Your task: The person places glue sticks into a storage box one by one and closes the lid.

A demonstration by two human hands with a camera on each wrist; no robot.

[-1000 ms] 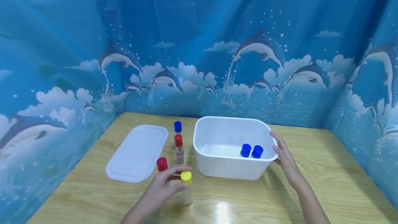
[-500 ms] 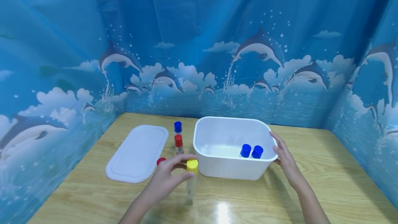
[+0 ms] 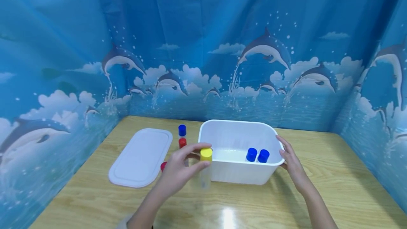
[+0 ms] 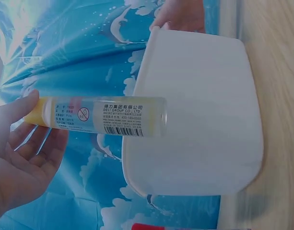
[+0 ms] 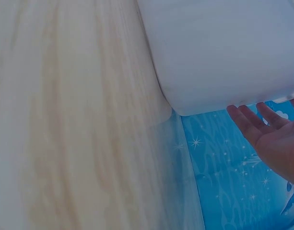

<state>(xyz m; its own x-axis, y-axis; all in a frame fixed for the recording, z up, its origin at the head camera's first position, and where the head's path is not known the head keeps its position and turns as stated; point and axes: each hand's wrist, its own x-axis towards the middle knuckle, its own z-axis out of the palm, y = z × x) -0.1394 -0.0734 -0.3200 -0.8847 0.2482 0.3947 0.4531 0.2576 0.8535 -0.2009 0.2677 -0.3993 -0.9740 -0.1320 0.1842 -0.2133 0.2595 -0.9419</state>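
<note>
My left hand (image 3: 179, 169) pinches the yellow cap of a clear glue bottle (image 4: 108, 115) between thumb and fingers. The glue bottle hangs upright in front of the left end of a white plastic bin (image 3: 238, 172), its cap overlapping the bin's rim in the head view. In the left wrist view its printed label and barcode show. My right hand (image 3: 294, 167) holds the bin's right end, with the thumb at the rim and fingertips (image 5: 245, 112) against the outer wall. Two blue-capped bottles (image 3: 252, 154) stand inside the bin.
A white lid (image 3: 141, 156) lies flat on the wooden table (image 3: 86, 197) at left. Between lid and bin stand a blue-capped bottle (image 3: 182, 130) and a red-capped bottle (image 3: 182, 142). Another red cap (image 3: 163, 166) shows partly behind my left hand. A dolphin-print curtain (image 3: 203, 45) surrounds the table.
My left hand has lifted the yellow-capped glue bottle off the table and carried it forward and right to the bin's near left side. My right hand and the bin stay in place.
</note>
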